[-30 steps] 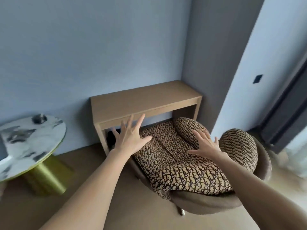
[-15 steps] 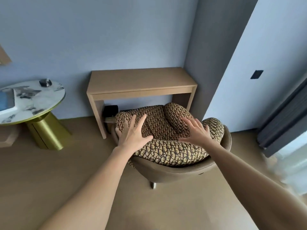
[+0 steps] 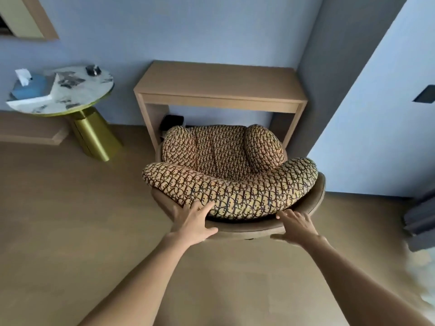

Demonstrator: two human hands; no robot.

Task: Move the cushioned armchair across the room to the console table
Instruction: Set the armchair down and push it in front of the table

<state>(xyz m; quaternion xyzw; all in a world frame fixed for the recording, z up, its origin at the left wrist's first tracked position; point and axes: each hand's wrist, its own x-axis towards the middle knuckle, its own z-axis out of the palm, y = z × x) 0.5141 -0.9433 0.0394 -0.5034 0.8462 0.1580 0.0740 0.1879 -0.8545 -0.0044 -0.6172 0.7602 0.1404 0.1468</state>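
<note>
The armchair [image 3: 235, 228] has a brown shell and tan patterned cushions. It stands with its seat tucked part way under the wooden console table [image 3: 219, 84] against the blue wall. Its curved back faces me. My left hand [image 3: 191, 223] holds the back rim at the left, with the fingers over the rim against the cushion and the thumb along the shell. My right hand [image 3: 297, 228] is at the rim's right side with its fingers spread. Its fingertips touch the rim edge without closing on it.
A round marble side table [image 3: 77, 103] on a gold base stands left of the console and carries a tissue box and papers. A dark object [image 3: 171, 122] sits under the console. A wall corner and dark curtain [image 3: 419, 220] are at the right. Bare floor lies around me.
The view has pulled back and the chair now sits square to the console. Both hands have come off the seat cushion and back to the chair's rear rim.
</note>
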